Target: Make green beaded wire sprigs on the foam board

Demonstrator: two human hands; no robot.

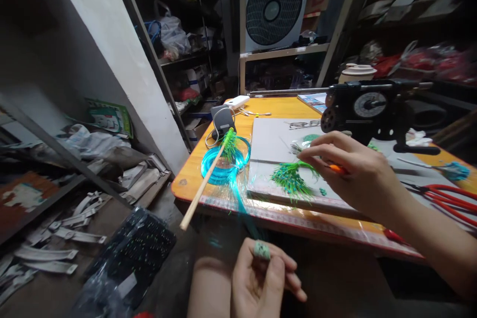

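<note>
My right hand (346, 164) is above the grey board, fingers pinched at the upper end of a green tinsel-like fringe (292, 179). A small orange piece (337, 169) shows under its fingers; its kind is hidden. My left hand (261, 278) is low in front of the table edge, palm up, fingers curled in and thumb across them; any thin thing between them is too small to make out. A green patterned bandage (261, 250) wraps one finger. Teal strands (238, 198) run from a teal coil (214, 169) over the table edge toward this hand.
A wooden stick (201, 189) with green fringe at its tip juts past the table edge. Glasses (303, 124) lie on the grey board (268, 136). A black hand-cranked machine (367, 109) stands right, near red-handled scissors (447, 198). A box fan (274, 7) is behind.
</note>
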